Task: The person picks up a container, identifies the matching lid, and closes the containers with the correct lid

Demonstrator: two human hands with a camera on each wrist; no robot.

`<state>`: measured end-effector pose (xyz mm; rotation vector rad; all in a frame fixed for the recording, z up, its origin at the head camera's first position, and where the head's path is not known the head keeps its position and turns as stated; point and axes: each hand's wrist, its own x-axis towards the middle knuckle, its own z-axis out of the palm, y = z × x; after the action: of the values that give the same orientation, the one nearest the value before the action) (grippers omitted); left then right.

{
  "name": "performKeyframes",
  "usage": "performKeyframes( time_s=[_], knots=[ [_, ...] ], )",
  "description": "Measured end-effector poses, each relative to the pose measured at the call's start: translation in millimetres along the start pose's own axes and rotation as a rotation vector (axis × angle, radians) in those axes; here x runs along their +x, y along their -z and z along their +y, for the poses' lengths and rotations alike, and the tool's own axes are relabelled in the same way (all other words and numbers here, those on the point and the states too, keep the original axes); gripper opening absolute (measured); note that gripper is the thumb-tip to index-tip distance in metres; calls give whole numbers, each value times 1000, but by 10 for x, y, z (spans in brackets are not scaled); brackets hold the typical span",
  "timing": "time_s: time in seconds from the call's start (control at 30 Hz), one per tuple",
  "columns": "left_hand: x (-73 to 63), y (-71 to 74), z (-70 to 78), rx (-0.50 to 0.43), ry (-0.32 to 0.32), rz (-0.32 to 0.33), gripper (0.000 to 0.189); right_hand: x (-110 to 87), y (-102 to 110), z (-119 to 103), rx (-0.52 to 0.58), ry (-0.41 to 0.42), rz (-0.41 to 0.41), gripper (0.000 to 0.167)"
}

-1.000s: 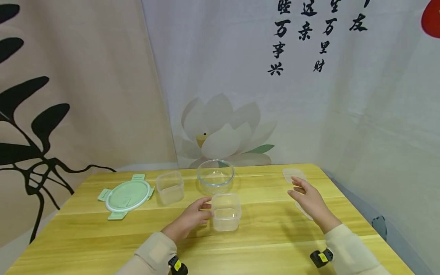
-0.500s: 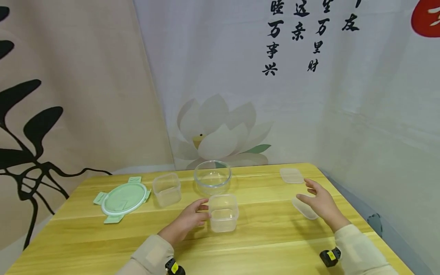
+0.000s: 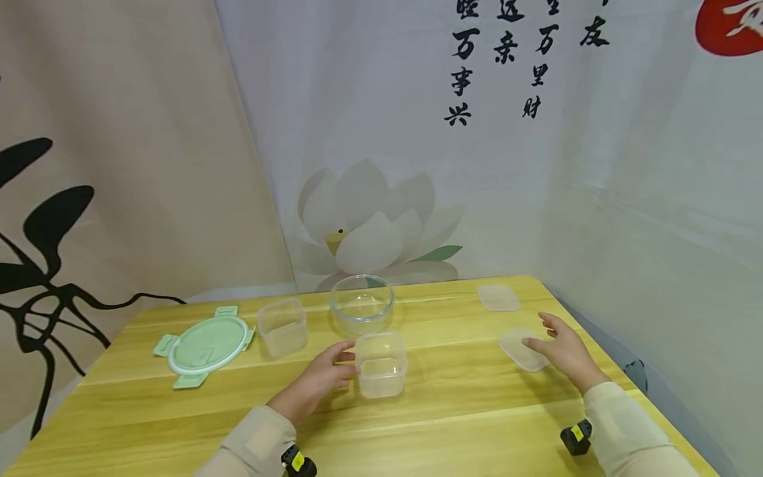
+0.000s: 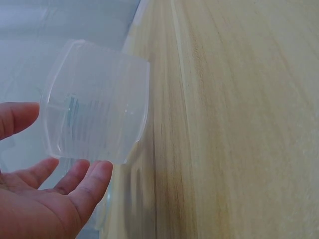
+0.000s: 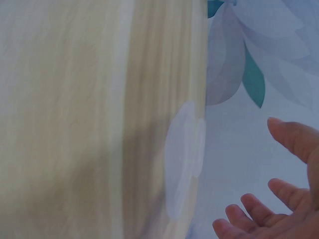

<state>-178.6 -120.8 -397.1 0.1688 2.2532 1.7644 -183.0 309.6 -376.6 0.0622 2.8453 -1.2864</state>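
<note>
A clear square plastic container (image 3: 381, 366) stands near the middle of the table. My left hand (image 3: 322, 381) is at its left side, fingertips right at the wall. In the left wrist view, the thumb (image 4: 20, 118) is beside the rim of the container (image 4: 97, 102) and the relaxed fingers lie along its side. Over the right part of the table hovers my right hand (image 3: 566, 351), fingers spread and holding nothing. Its thumb overlaps a flat translucent lid (image 3: 520, 348) in the head view. Farther back lies a second translucent lid (image 3: 498, 297).
Another square plastic container (image 3: 283, 328) stands to the left. Behind it, toward the middle, is a round glass bowl (image 3: 362, 308). A round green lid with side flaps (image 3: 208, 343) lies on the wooden table (image 3: 429, 437) at the left. A printed curtain (image 3: 381, 132) hangs behind.
My right hand has drawn back from near the far lid to the nearer one, which it had partly covered. My left hand stays at the container. The head view has turned slightly right.
</note>
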Motion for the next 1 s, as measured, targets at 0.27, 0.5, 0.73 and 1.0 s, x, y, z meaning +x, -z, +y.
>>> performKeyframes(
  time_s=[0.27,0.5,0.73,1.0],
  knots=[
    [-3,15,7,-10,0,11,62,72,14,148,-43,-17,2,87],
    [-20,13,-1,-10,4,1,63,71,23,202,-52,-34,-22,88],
    [0,3,-2,-7,9,-17,64,105,27,234,-83,-63,-43,92],
    [-15,-7,-3,-9,12,-18,64,149,-5,272,-156,-75,-61,92]
  ],
)
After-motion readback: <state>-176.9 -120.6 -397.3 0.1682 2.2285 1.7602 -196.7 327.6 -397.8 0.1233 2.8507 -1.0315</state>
